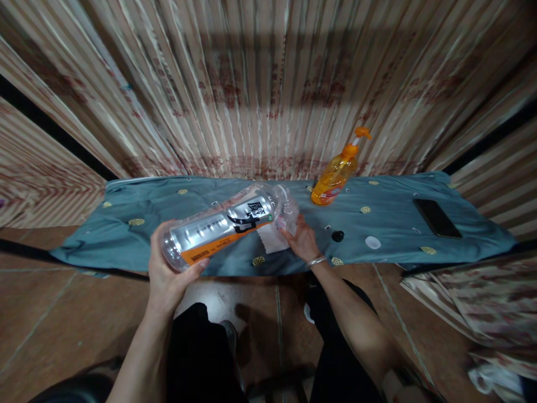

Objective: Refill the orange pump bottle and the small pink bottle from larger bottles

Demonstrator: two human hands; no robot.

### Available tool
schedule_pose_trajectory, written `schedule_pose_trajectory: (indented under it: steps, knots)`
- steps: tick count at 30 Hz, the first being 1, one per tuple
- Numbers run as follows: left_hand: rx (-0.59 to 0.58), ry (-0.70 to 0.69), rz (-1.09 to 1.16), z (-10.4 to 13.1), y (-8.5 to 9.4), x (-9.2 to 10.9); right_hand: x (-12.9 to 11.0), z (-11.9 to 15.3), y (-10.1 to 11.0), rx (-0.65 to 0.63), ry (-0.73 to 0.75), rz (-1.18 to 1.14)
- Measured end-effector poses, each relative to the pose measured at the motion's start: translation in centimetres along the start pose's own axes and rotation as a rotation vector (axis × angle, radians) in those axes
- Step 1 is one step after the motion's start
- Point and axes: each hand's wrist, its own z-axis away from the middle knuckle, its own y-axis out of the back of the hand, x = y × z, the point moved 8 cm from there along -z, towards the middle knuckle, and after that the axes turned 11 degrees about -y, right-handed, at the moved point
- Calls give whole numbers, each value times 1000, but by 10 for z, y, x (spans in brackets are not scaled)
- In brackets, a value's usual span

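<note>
My left hand (172,268) is wrapped round the base of a large clear plastic bottle (222,224) with a silver and orange label. The bottle lies tilted in the air, its neck end pointing right. At that end, my right hand (302,239) grips a small clear plastic container (288,210), whose exact kind I cannot make out. The bottle's mouth and the container overlap, so whether they touch is unclear. Beneath them a white paper or cloth piece (272,239) with a jagged edge rests on the teal cloth (390,215).
An orange pump bottle (334,178) stands at the back, right of my hands. Nearer lie a small black cap-like object (338,235) and a white round disc (372,242). A dark phone (436,218) is at the right. Striped curtains (260,84) hang behind.
</note>
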Motion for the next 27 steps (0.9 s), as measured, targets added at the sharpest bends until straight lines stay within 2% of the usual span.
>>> schedule_pose_trajectory:
  steps: [7,14,24,27]
  knots:
    - [1,25,4,1,0,1,-1,2,0,-9,-21,36]
    - [10,22,-1,-1,0,1,-1,2,0,20,21,3]
    - [14,12,-12,1,0,-2,-2,3,1,-21,-14,14]
    - [12,28,-2,1,0,-2,-2,3,3,8,2,17]
